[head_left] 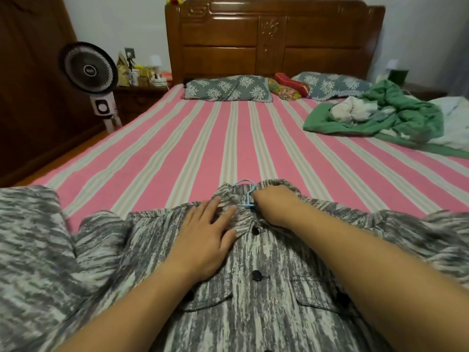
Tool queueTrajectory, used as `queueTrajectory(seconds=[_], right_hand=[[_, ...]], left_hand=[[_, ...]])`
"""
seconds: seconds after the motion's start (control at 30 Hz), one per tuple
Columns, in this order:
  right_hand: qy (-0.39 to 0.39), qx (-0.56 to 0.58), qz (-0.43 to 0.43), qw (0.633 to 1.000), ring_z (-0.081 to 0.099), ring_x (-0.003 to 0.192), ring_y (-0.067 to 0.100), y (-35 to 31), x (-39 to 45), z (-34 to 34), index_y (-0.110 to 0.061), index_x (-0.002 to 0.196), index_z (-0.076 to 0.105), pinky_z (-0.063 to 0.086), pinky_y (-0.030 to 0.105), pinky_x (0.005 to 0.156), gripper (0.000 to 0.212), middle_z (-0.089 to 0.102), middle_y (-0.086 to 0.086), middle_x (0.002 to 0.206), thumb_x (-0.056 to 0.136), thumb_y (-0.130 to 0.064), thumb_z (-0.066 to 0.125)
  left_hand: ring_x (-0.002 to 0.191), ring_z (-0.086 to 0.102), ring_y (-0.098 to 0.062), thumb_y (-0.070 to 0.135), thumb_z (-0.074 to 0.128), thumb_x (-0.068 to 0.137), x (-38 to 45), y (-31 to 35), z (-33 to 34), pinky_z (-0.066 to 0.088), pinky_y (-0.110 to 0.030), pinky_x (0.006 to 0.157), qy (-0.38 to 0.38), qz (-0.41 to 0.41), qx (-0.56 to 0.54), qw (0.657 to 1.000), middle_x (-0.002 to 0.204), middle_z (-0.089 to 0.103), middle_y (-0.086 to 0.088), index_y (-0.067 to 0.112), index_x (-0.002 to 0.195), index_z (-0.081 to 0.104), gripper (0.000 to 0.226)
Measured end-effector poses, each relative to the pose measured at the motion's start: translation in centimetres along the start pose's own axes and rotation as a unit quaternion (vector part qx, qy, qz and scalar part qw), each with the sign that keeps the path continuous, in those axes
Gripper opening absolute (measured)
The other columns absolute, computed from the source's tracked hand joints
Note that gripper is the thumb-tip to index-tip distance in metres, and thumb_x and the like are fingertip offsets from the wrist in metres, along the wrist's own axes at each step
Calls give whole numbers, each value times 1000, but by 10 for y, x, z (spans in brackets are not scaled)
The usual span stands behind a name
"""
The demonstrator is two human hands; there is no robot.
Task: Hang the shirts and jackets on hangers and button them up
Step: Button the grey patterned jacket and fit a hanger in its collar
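Observation:
A grey-and-white streaked shirt (266,288) lies front up on the striped bed, with dark buttons down its placket. A light blue hanger (247,193) sits inside it; only the hook and neck show at the collar. My left hand (205,237) lies flat with straight fingers on the shirt just left of the collar. My right hand (274,201) is curled at the collar beside the hanger's neck, its fingertips hidden in the fabric.
The pink-and-cream striped sheet (203,148) stretches ahead. A green garment pile (375,118) lies at the right. Pillows (225,88) rest against the wooden headboard (274,39). A standing fan (90,69) and a cluttered nightstand (142,72) are at the left.

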State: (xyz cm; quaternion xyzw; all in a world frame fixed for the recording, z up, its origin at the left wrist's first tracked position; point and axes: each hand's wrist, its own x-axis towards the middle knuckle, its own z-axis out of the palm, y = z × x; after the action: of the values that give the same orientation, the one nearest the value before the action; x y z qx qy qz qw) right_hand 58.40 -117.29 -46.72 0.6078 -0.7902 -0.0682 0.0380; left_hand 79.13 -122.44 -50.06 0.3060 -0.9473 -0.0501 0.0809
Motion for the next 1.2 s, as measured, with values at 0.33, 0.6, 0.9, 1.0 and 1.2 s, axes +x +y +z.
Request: queueTrajectory(seconds=[0.33, 0.6, 0.9, 1.0, 1.2], right_hand=[[50, -31, 165, 984, 51, 112, 34, 42, 61, 18, -12, 121, 61, 45, 41, 88, 49, 58, 13, 118, 96, -54, 56], [34, 89, 114, 989, 46, 130, 39, 39, -52, -19, -23, 142, 47, 34, 52, 110, 53, 56, 14, 138, 104, -52, 25], [179, 301, 500, 792, 65, 96, 33, 204, -375, 15, -12, 95, 74, 52, 42, 86, 26, 71, 20, 104, 80, -28, 59], [267, 566, 562, 541, 53, 79, 17, 236, -414, 15, -17, 93, 66, 50, 39, 76, 12, 65, 9, 105, 81, -19, 64], [296, 796, 445, 284, 64, 91, 22, 278, -395, -5, -8, 106, 64, 52, 41, 88, 16, 67, 9, 96, 95, -15, 55]], left_hand=[[151, -29, -27, 75, 2, 95, 10, -32, 8, -17, -62, 119, -108, -106, 21, 988, 166, -25, 6, 58, 149, -21, 62], [155, -19, -29, 83, 2, 89, 29, -47, 14, -6, -66, 120, -181, -161, 18, 970, 166, -21, 11, 62, 149, -16, 66], [150, 27, -33, 72, 22, 89, -54, 174, -51, 22, -42, 122, -86, 15, -81, 993, 162, 31, -17, 31, 153, 42, 79], [157, -5, -26, 88, 8, 85, -91, 226, -17, -4, -51, 125, -219, 58, -31, 974, 171, -3, 2, 57, 155, 8, 76], [155, -19, -23, 95, -1, 65, -91, 232, -5, -15, -59, 119, -273, 44, -27, 961, 167, -16, 16, 73, 144, -4, 82]])
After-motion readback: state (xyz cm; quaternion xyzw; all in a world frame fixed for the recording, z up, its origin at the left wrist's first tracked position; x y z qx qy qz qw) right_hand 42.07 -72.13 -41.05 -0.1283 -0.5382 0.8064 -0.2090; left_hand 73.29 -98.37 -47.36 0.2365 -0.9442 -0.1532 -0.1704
